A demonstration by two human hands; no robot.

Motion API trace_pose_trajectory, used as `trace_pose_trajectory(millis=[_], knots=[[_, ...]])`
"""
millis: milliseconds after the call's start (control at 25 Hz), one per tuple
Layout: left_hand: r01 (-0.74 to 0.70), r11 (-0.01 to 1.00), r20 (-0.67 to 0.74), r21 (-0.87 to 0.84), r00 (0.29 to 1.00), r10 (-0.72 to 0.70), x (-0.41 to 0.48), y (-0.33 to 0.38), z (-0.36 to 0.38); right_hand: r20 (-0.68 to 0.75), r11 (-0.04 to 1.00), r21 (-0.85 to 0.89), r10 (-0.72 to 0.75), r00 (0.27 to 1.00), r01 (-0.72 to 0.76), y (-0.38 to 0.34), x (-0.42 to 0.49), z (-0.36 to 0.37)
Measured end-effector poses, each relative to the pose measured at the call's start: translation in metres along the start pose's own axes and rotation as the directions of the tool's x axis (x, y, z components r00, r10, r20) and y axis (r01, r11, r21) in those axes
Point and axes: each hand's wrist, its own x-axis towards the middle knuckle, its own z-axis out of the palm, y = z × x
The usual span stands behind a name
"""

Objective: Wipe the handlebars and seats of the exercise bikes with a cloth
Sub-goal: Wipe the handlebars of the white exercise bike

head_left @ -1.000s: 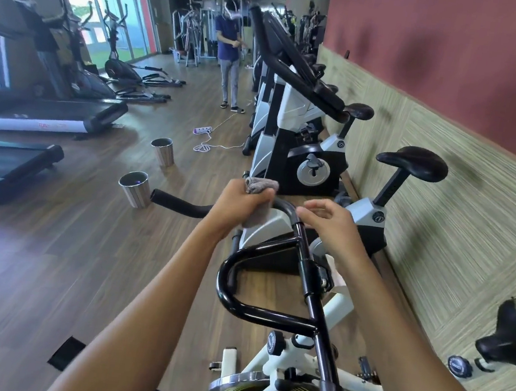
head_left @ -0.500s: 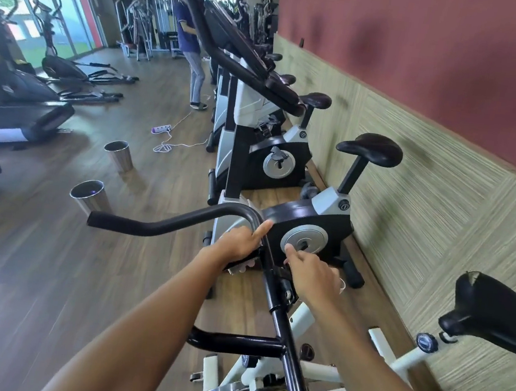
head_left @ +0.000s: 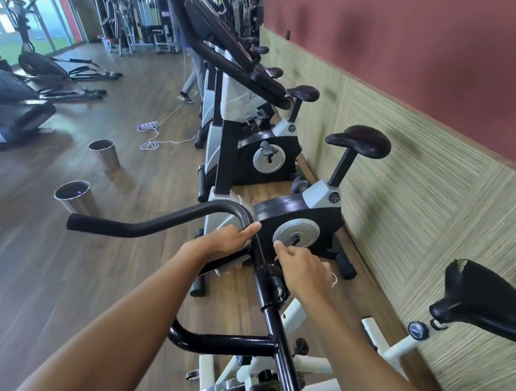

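An exercise bike in a gym is seen from above, through the eyes of the person cleaning it. The cloth (head_left: 230, 265) is bunched under the left hand (head_left: 220, 244), and only a pale crumpled edge is seen below the palm. It is judged soft, light and limp, best gathered in the palm and wrapped round the tube. The left hand is curled over cloth and handlebar (head_left: 150, 223) at the bend, with the forefinger laid straight along the bar. The handlebar is judged rigid and smooth, likely slick where bare; its padded end is seen far to the left of this hand. The right hand (head_left: 302, 271) is set just right of the stem (head_left: 269, 309), fingers curled; whether anything is gripped cannot be told. The nearest seat (head_left: 488, 305) is found well to the right of that hand, not yet touched.
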Motion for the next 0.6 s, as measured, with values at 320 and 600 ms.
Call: trace_pose_trajectory(millis=[320, 600], knots=[[0.157, 0.964, -0.175, -0.213, 0.965, -0.196, -0.053, -0.075, -0.007, -0.019, 0.999, 0.023, -0.026, 0.999, 0.027, 0.005, 0.006, 0.007], [-0.017, 0.126, -0.099, -0.992, 0.732, -0.674, -0.152, -0.054, 0.079, 0.022, 1.0, -0.013, 0.004, 1.0, -0.004, 0.003, 0.003, 0.003]])
